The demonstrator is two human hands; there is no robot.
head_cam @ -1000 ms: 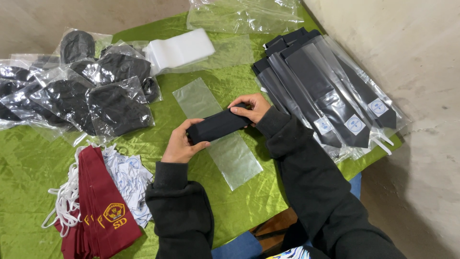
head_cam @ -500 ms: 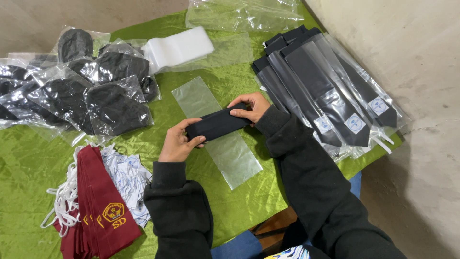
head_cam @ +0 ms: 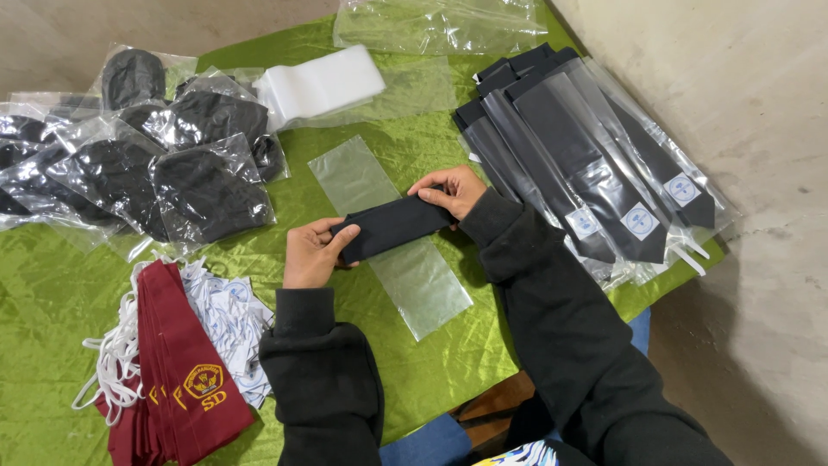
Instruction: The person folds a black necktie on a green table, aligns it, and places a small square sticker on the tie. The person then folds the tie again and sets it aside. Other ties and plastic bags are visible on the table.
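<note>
Both hands grip a folded black fabric strip, apparently a necktie (head_cam: 392, 226), held crosswise just above a long clear plastic sleeve (head_cam: 390, 233) lying flat on the green tablecloth (head_cam: 431, 371). The left hand (head_cam: 312, 253) closes fingers and thumb around the strip's near end; the right hand (head_cam: 450, 190) pinches the far end. The step in hand appears to be squaring the fold. The next move would call for finding the sleeve's open mouth and aligning one narrow end with it. Bagged black ties (head_cam: 595, 164) are stacked at right, bagged black caps (head_cam: 147, 164) at left, and maroon ties with white elastic (head_cam: 177, 362) lie near the left sleeve.
</note>
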